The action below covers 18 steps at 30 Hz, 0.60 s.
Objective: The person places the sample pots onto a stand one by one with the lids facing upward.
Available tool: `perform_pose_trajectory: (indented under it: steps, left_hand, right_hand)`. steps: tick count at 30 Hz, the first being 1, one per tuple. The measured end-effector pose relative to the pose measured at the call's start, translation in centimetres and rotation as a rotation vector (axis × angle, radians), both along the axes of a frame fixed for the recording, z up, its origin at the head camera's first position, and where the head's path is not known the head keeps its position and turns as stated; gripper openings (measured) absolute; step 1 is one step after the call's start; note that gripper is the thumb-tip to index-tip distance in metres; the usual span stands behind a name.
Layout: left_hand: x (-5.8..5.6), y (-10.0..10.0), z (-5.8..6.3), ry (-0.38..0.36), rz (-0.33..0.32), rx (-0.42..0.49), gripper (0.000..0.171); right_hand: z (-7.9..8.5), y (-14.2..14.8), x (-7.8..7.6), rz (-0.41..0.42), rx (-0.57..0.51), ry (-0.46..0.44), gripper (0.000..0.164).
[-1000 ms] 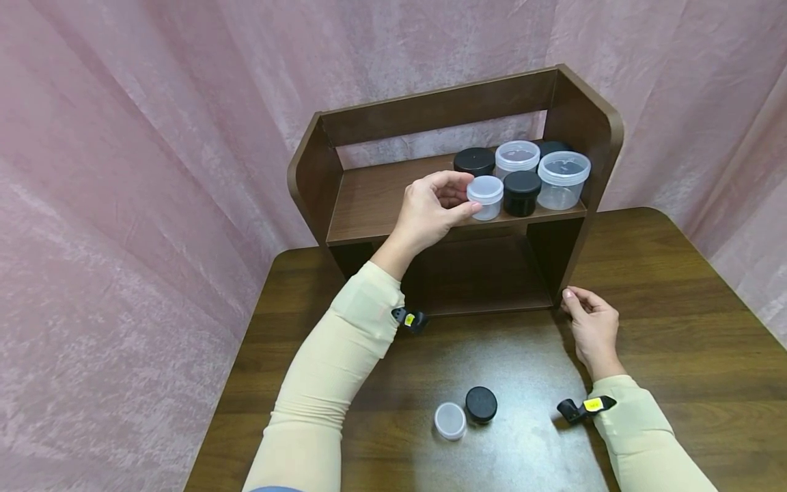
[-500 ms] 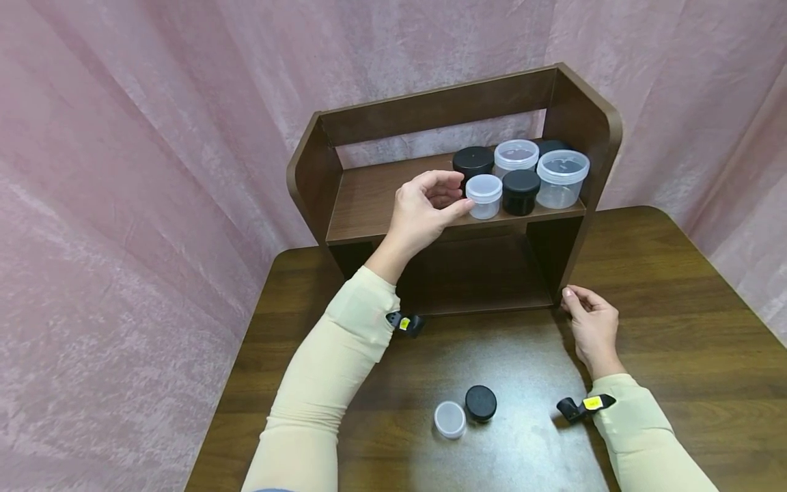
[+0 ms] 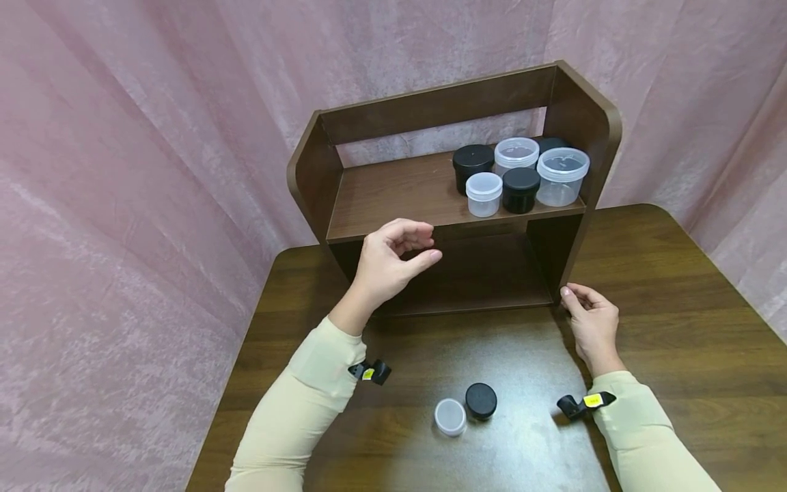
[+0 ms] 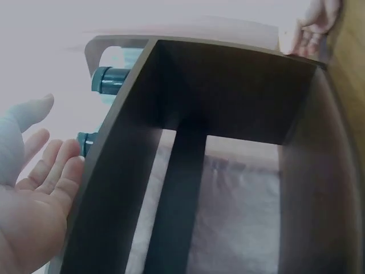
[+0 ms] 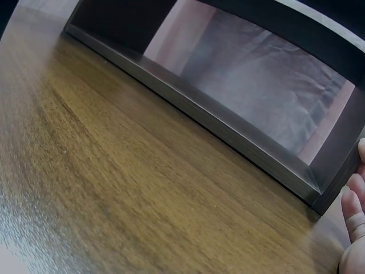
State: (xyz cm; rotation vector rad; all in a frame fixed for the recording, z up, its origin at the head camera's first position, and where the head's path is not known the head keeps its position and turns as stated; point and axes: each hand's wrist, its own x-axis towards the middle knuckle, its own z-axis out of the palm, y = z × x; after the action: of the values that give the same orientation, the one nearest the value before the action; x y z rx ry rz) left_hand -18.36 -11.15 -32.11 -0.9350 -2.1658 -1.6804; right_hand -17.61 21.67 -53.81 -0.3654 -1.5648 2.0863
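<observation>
My left hand (image 3: 396, 263) is before the front of the brown wooden shelf (image 3: 393, 198), fingers apart and nothing between them. On its upper board, above and right of that hand, stands a small clear jar with a frosted lid (image 3: 484, 195), beside a small black jar (image 3: 520, 190). Behind them are a larger black jar (image 3: 473, 167) and two larger clear jars, one at the back (image 3: 516, 154) and one at the right (image 3: 562, 176). My right hand (image 3: 592, 328) rests its fingertips against the outer side of the shelf's lower right corner; in the right wrist view its fingers (image 5: 355, 205) lie beside that panel.
A small clear jar (image 3: 451, 417) and a small black jar (image 3: 481, 401) stand close together on the wooden table (image 3: 393, 437). Another black lid (image 3: 552, 144) shows partly behind the right clear jar. A pink curtain (image 3: 184, 137) hangs behind the shelf.
My left hand has let go of the small clear jar with the frosted lid, which stays on the upper board, and has moved down and left. The right hand has not visibly moved.
</observation>
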Motion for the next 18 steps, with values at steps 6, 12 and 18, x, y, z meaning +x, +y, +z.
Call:
perform_pose_trajectory:
  steps: [6,12,18]
  left_hand:
    - [3.8,-1.3,-1.3,-0.074,-0.060,-0.100,0.029]
    - [6.8,-2.3,-3.8,-0.149,-0.109,-0.181,0.029]
    - [9.0,-3.3,-7.8,-0.237,-0.138,-0.267,0.032]
  right_hand:
    - [0.1,0.0,0.1,-0.007,0.028,-0.033,0.014]
    - [0.3,0.0,0.3,-0.002,0.040,-0.053,0.017]
    - [0.4,-0.1,0.3,-0.004,0.046,-0.043,0.016]
